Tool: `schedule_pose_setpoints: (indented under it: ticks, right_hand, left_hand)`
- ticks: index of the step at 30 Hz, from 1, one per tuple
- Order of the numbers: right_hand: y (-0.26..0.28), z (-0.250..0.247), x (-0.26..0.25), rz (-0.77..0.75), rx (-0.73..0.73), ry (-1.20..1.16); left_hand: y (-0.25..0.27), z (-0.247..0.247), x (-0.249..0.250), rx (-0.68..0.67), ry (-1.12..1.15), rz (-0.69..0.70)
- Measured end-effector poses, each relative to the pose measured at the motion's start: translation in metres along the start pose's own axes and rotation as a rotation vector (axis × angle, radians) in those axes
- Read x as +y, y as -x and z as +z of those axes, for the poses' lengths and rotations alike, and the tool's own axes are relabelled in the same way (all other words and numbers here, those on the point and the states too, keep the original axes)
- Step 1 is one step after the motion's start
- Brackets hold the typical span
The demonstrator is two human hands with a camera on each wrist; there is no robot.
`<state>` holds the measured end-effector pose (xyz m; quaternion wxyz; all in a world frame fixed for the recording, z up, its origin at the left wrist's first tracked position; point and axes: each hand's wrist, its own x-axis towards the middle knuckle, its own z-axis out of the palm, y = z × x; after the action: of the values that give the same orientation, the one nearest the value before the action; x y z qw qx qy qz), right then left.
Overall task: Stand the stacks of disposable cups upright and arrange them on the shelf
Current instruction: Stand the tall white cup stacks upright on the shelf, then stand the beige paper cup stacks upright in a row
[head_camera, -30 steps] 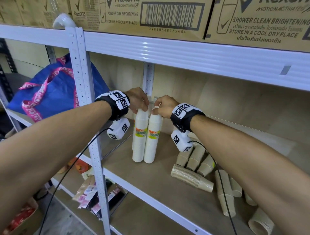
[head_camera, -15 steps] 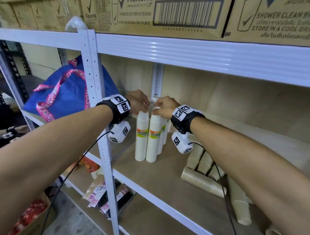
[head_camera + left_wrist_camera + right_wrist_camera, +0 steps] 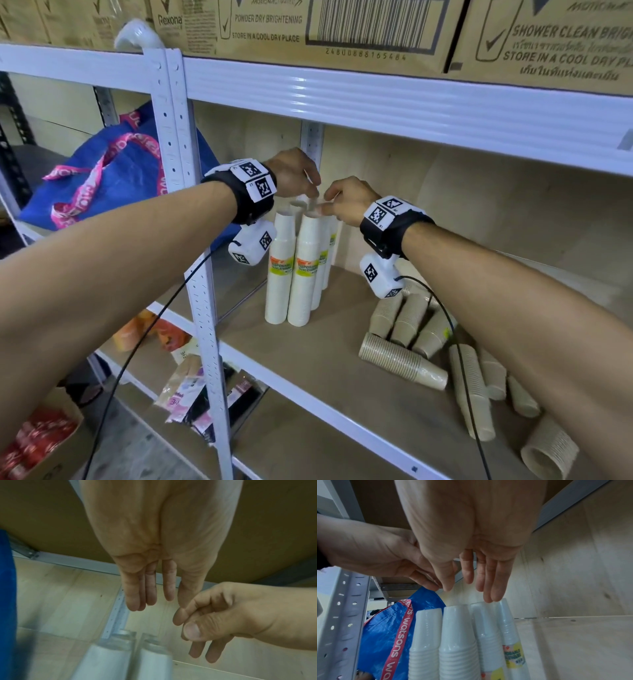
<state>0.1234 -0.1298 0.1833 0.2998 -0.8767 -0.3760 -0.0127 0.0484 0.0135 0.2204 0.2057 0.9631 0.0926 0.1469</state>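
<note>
Four tall stacks of white disposable cups (image 3: 301, 270) stand upright in a tight cluster at the back left corner of the shelf (image 3: 308, 373), next to the white metal upright. Each wears a clear plastic sleeve and a yellow-green label.

The left hand (image 3: 296, 173) hovers just above the tops of the stacks, fingers straight and relaxed, holding nothing. The right hand (image 3: 346, 202) is just beside it, also over the tops. In the right wrist view its fingers hang straight, with the tips at or just above the top of a rear stack; whether they touch cannot be told. In the left wrist view its thumb and forefinger seem to meet, so this grip looks loose and empty, though that is uncertain.

To the right on the same shelf, well apart from the white cluster, the stacks of brown paper cups (image 3: 404, 361) all lie on their sides in a loose jumble, several at different angles.

Judging by this, the white stacks look finished, and the brown stacks, the larger share, are yet to be stood up and lined up.
</note>
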Motion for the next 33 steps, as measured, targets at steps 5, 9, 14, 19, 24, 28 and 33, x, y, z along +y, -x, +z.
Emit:
schedule_pose_setpoints:
  ticks: [5,9,14,19,24,28,33]
  right_hand:
    - [0.014,-0.02,0.026,0.084,0.039,0.074]
    - [0.036,-0.035,0.054,0.177,0.057,0.09]
    - [0.063,-0.042,0.095,0.305,0.062,0.112]
    - [0.094,-0.032,0.13,0.436,0.049,0.119]
    - [0.128,-0.011,0.158,0.497,-0.025,0.138]
    - [0.151,0.006,0.175,0.547,-0.072,0.111]
    - [0.171,0.029,0.189,0.563,-0.144,0.12]
  left_hand:
    - [-0.014,0.015,0.031,-0.041,0.014,0.092]
    - [-0.02,0.041,0.051,-0.107,0.04,0.148]
    - [-0.024,0.085,0.066,-0.221,0.117,0.168]
    - [-0.022,0.139,0.072,-0.305,0.18,0.156]
    - [-0.019,0.193,0.063,-0.373,0.178,0.147]
    - [-0.017,0.227,0.051,-0.414,0.145,0.106]
    - [-0.016,0.259,0.035,-0.481,0.111,0.071]
